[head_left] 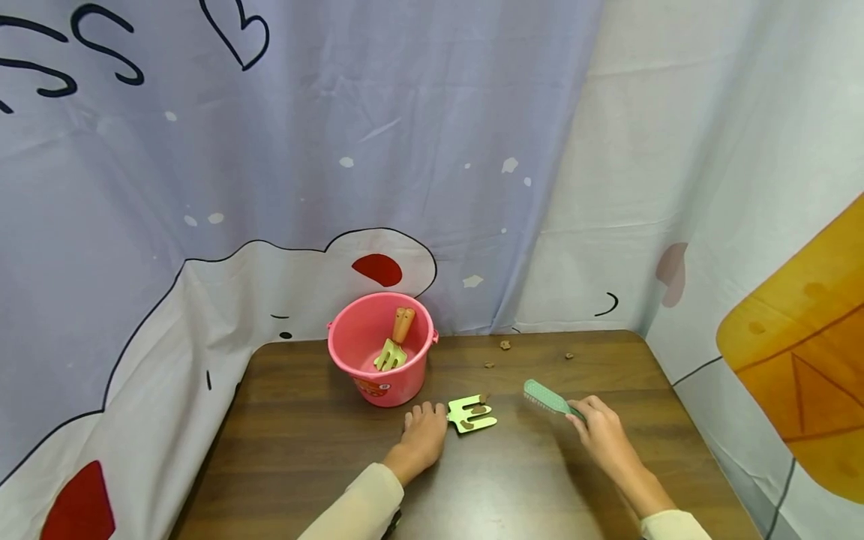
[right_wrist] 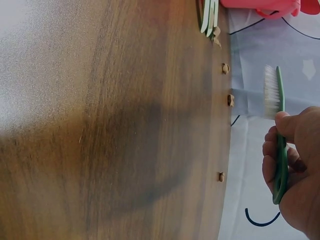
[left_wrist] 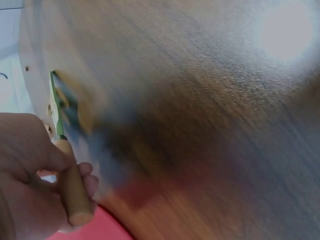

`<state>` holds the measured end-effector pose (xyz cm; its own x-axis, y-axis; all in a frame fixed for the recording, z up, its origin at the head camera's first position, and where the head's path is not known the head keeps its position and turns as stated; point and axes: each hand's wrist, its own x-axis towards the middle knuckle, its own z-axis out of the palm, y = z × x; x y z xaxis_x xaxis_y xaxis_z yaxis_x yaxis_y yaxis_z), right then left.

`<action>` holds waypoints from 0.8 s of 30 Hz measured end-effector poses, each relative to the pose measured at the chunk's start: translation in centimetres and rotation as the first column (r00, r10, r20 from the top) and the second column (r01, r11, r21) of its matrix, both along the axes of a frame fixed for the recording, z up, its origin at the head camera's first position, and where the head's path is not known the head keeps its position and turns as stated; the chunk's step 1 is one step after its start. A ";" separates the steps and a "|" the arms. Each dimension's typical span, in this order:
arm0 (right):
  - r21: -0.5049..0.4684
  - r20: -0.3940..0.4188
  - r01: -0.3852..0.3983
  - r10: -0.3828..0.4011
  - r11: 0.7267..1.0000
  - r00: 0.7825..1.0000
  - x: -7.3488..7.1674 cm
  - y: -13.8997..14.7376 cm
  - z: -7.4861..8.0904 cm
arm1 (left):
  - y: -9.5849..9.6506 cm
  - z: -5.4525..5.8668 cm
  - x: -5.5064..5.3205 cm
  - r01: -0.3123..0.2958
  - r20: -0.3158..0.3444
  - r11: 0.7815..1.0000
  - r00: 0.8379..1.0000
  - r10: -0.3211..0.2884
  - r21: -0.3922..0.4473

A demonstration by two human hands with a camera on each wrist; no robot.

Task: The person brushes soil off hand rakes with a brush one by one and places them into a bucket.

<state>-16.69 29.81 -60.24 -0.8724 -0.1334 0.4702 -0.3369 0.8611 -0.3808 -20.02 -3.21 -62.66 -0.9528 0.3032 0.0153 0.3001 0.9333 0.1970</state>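
My left hand (head_left: 425, 435) grips the wooden handle (left_wrist: 75, 192) of a small garden fork, its light green tines (head_left: 471, 414) pointing right. Brown clumps cling to those tines. In my right hand (head_left: 603, 435) is a green brush (head_left: 548, 396) with pale bristles (right_wrist: 271, 92), its head toward the fork but apart from it. The right fingers wrap round the brush handle (right_wrist: 281, 172) in the right wrist view. Behind my left hand stands a pink bucket (head_left: 344, 349); a second garden tool with light green tines (head_left: 390, 355) and a wooden handle (head_left: 403, 324) leans inside it.
Several brown crumbs lie near the table's far edge, among them one crumb (head_left: 505, 345) and another (head_left: 569, 355) further right. The wooden table (head_left: 283, 450) backs onto a printed curtain (head_left: 432, 150), which also hangs along both sides.
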 end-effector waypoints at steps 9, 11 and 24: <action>0.013 -0.057 -0.006 0.007 1.000 0.998 -0.1 0.0 0.0 | -1.1 0.6 0.3 0.042 -0.108 0.999 0.993 -0.039 0.025; 0.015 -0.074 -0.012 0.013 1.000 0.997 -0.1 0.0 0.0 | -1.2 1.2 0.4 0.043 -0.156 0.999 0.987 -0.042 0.002; -0.002 -0.125 -0.039 0.038 0.999 0.991 -0.4 -0.5 0.7 | -1.8 3.0 0.2 0.025 -0.328 0.999 0.944 -0.030 -0.019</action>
<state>-17.14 29.33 -59.54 -0.8012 -0.1631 0.5758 -0.4147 0.8449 -0.3378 -19.79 -5.01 -59.67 -0.8870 0.3320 0.3208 0.3718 0.9257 0.0699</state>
